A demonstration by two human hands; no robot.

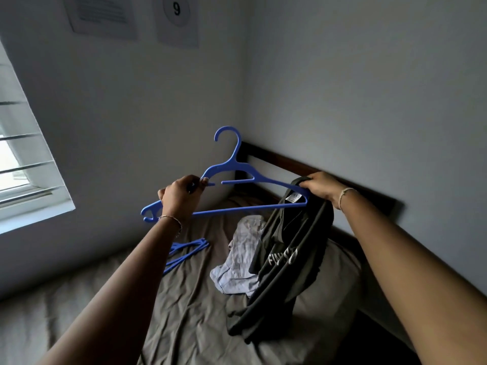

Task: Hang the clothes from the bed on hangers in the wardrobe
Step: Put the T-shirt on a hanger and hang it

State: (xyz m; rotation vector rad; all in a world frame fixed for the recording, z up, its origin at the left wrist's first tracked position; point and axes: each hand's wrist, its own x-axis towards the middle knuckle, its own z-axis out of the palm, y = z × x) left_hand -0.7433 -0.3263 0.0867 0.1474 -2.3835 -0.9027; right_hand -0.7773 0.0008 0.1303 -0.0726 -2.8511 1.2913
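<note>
A blue hanger (232,164) is held up above the bed (184,312), hook uppermost. It is gripped at its left shoulder by the left hand (181,196), whose fingers and thumb are curled round the arm. Held in this way, the frame is presumably kept level and steady while the garment is worked on. The dark T-shirt (287,272) is pinched at its neck opening by the right hand (322,188), fingers closed on the cloth just at the hanger's right end. The label inside the collar is turned toward the camera. It is judged that the collar is being drawn over that end, so that the right arm of the hanger can be passed inside the shirt. Whether the tip is already inside cannot be told. The rest of the shirt hangs down in a bunched fold, and its lower part is laid on the pillow (340,264). A light blue garment (242,259) is left crumpled on the bedcover, just beside the dark shirt and partly behind it, apparently awaiting its turn. Spare hangers (187,250) of the same blue are stacked on the cover below the left forearm, within easy reach. No wardrobe is seen in this view, so what is held in it cannot be told. The bed alone is seen to bear the clothes and hangers.
</note>
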